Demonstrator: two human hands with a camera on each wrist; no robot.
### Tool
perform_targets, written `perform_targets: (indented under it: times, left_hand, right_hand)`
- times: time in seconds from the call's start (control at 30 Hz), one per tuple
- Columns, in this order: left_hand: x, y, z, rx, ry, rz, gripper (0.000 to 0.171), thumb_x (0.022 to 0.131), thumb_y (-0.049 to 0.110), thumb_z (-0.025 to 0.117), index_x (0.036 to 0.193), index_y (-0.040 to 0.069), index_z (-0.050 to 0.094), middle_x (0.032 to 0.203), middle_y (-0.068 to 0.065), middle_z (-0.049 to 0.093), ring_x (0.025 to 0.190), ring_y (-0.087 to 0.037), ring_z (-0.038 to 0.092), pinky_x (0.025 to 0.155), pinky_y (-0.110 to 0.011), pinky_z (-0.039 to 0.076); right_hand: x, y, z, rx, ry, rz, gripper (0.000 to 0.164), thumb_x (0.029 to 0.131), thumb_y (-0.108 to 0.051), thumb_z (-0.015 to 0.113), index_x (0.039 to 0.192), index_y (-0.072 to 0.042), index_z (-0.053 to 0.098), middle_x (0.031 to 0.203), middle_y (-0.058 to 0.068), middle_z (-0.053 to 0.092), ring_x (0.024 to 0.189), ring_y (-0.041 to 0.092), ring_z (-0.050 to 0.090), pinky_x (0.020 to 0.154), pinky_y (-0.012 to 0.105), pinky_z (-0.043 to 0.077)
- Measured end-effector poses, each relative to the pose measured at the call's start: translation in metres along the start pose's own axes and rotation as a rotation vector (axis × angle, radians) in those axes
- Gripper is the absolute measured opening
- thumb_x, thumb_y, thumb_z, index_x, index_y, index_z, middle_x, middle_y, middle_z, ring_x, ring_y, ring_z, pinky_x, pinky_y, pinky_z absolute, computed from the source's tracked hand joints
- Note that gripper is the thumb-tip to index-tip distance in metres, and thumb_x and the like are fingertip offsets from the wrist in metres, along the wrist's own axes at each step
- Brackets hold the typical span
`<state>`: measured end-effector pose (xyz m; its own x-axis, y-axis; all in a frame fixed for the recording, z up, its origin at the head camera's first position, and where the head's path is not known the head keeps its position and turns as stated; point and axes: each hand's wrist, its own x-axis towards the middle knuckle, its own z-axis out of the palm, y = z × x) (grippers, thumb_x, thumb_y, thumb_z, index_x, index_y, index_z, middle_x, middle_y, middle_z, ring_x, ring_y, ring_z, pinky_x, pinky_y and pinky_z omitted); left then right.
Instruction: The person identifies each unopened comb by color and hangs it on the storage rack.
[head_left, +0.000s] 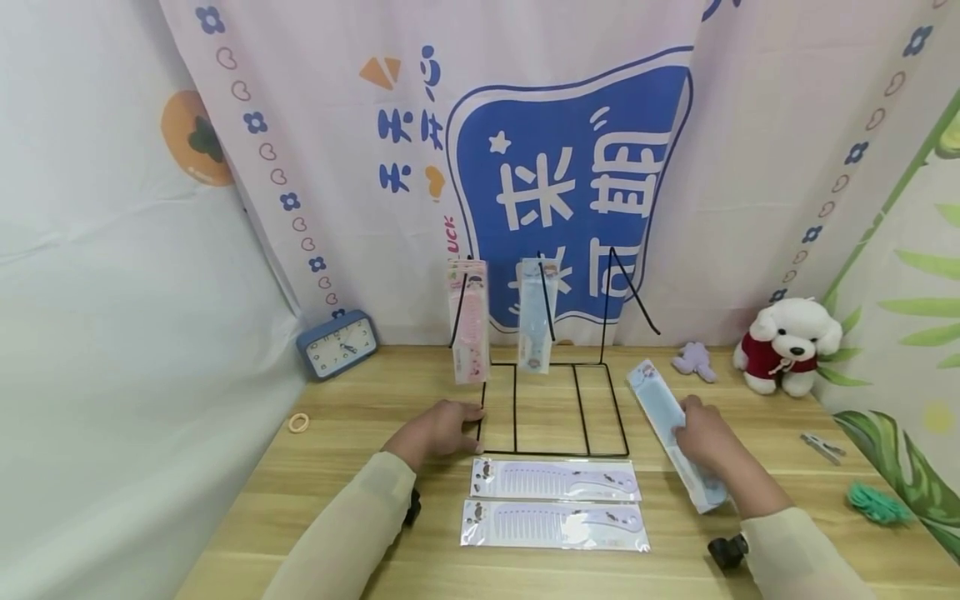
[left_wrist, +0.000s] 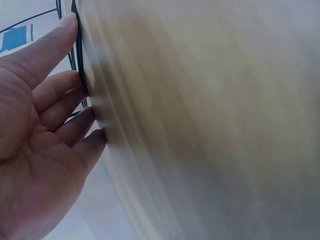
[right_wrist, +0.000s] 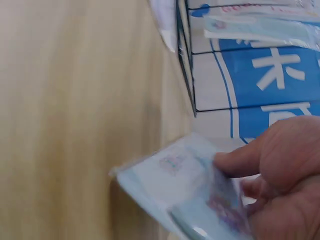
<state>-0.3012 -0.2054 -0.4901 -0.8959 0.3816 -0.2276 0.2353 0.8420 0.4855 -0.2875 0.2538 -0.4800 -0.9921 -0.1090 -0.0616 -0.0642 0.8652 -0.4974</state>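
The fingertips of my left hand (head_left: 444,427) touch the front left corner of a black wire rack (head_left: 555,454), thumb spread apart from the other fingers. In the left wrist view, the thumb and fingertips (left_wrist: 92,145) lie along its wire. My right hand (head_left: 707,433) grips a light-blue packaged comb (head_left: 658,402) by its edge, right of the rack. In the right wrist view the end of the blue pack (right_wrist: 175,175) tilts over the table. On the rack's hooks hang pink packaged combs (head_left: 470,325) at left and a blue packaged comb (head_left: 534,321) in the middle; the right hook (head_left: 635,292) is bare.
Two purple packaged combs (head_left: 555,481) lie before the rack. At left are a blue clock (head_left: 337,344) and a wooden ring (head_left: 298,422). Along the right are a purple toy (head_left: 695,360), a plush dog (head_left: 791,342), a clip (head_left: 822,448) and green cord (head_left: 877,504).
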Motion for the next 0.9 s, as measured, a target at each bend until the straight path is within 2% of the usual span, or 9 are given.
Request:
perform_targets:
  times: [0.1,0.17,0.3,0.43,0.5,0.57,0.67,0.77,0.9]
  left_hand:
    - [0.0,0.0,0.001,0.0,-0.002,0.001,0.068,0.099,0.031,0.083,0.16,0.012,0.057,0.172,-0.007,0.047,0.163,-0.035,0.038,0.133,-0.053,0.033]
    - [0.0,0.0,0.001,0.0,-0.002,0.002,0.068,0.099,0.031,0.083,0.159,0.012,0.057,0.172,-0.007,0.047,0.162,-0.035,0.038,0.133,-0.052,0.033]
    - [-0.001,0.0,0.002,-0.006,0.005,0.011,0.068,0.099,0.03,0.083,0.159,0.011,0.057,0.171,-0.007,0.048,0.162,-0.035,0.039,0.133,-0.052,0.033]
    - [0.001,0.0,0.002,-0.002,0.007,0.014,0.067,0.099,0.03,0.083,0.159,0.011,0.057,0.171,-0.008,0.048,0.162,-0.035,0.039,0.133,-0.052,0.034]
    - [0.002,-0.001,0.002,0.0,0.005,0.013,0.067,0.099,0.03,0.083,0.159,0.011,0.057,0.171,-0.008,0.048,0.162,-0.035,0.039,0.133,-0.052,0.033]
    - [0.002,-0.001,0.002,0.001,0.003,0.013,0.068,0.1,0.03,0.082,0.159,0.011,0.057,0.171,-0.008,0.047,0.162,-0.035,0.039,0.133,-0.051,0.033]
    - [0.002,-0.001,0.001,0.001,0.003,0.014,0.068,0.1,0.03,0.082,0.16,0.011,0.057,0.172,-0.008,0.047,0.162,-0.034,0.038,0.134,-0.051,0.033]
    - [0.003,0.0,0.001,0.008,0.004,0.013,0.068,0.1,0.03,0.082,0.16,0.011,0.057,0.172,-0.008,0.047,0.162,-0.035,0.039,0.133,-0.051,0.033]
    - [0.002,0.0,0.0,0.012,0.005,0.005,0.068,0.1,0.03,0.083,0.159,0.012,0.057,0.172,-0.007,0.047,0.162,-0.035,0.038,0.133,-0.052,0.034]
  right_hand:
    - [0.002,0.006,-0.008,0.142,0.043,-0.056,0.048,0.109,-0.005,0.051,0.146,0.021,0.034,0.132,0.049,0.055,0.124,0.063,0.058,0.1,0.069,0.054]
    - [0.003,0.011,-0.012,0.265,0.063,-0.075,0.047,0.111,-0.007,0.051,0.148,0.017,0.034,0.133,0.045,0.056,0.122,0.057,0.061,0.095,0.057,0.058]
    - [0.002,0.017,-0.022,0.492,0.066,-0.073,0.04,0.113,-0.01,0.055,0.145,0.008,0.039,0.132,0.03,0.058,0.112,0.022,0.063,0.085,0.029,0.057]
    - [-0.003,0.021,-0.032,0.664,0.031,-0.095,0.038,0.114,-0.016,0.059,0.145,0.0,0.043,0.141,0.017,0.058,0.112,-0.001,0.059,0.087,0.026,0.059]
    - [-0.007,0.024,-0.035,0.785,0.001,-0.143,0.035,0.114,-0.016,0.06,0.144,-0.006,0.046,0.141,0.006,0.061,0.112,-0.004,0.061,0.088,0.026,0.061]
    - [-0.012,0.026,-0.037,0.921,-0.04,-0.243,0.029,0.113,-0.008,0.057,0.142,-0.012,0.05,0.136,-0.004,0.064,0.114,-0.001,0.066,0.089,0.026,0.063]
    - [-0.019,0.027,-0.04,1.1,-0.153,-0.418,0.043,0.111,0.009,0.05,0.143,-0.02,0.056,0.13,-0.008,0.068,0.117,0.007,0.071,0.092,0.029,0.065]
    - [-0.025,0.023,-0.042,1.144,-0.275,-0.567,0.056,0.108,0.018,0.043,0.147,-0.021,0.058,0.129,-0.004,0.07,0.118,0.01,0.073,0.094,0.031,0.066]
    - [-0.033,0.006,-0.044,1.1,-0.364,-0.666,0.058,0.108,0.019,0.043,0.15,-0.018,0.057,0.128,-0.003,0.07,0.117,0.01,0.071,0.095,0.03,0.065]
